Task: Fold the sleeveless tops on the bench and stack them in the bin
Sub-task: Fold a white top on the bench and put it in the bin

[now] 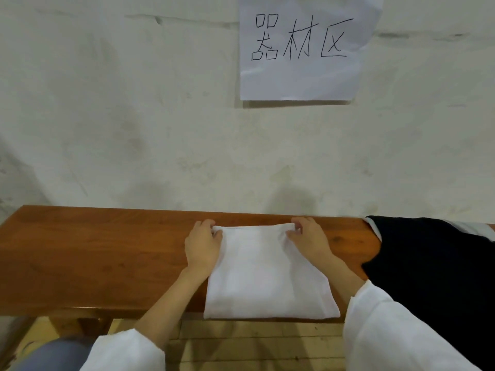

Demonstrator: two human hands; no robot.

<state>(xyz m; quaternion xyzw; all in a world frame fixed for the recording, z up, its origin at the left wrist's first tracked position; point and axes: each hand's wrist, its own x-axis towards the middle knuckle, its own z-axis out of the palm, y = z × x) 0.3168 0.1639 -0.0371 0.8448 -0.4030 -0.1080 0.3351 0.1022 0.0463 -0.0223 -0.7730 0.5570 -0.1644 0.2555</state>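
The left hand [202, 246] and right hand [308, 239] pinch with their fingers the far corners of the white folded fabric top [267, 277] on the brown wooden bench [93, 250]; it is best, I think, to move both corners evenly.

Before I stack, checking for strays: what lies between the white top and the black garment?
In the head view, only bare wooden bench and the right forearm crossing it, between the white top and black garment.
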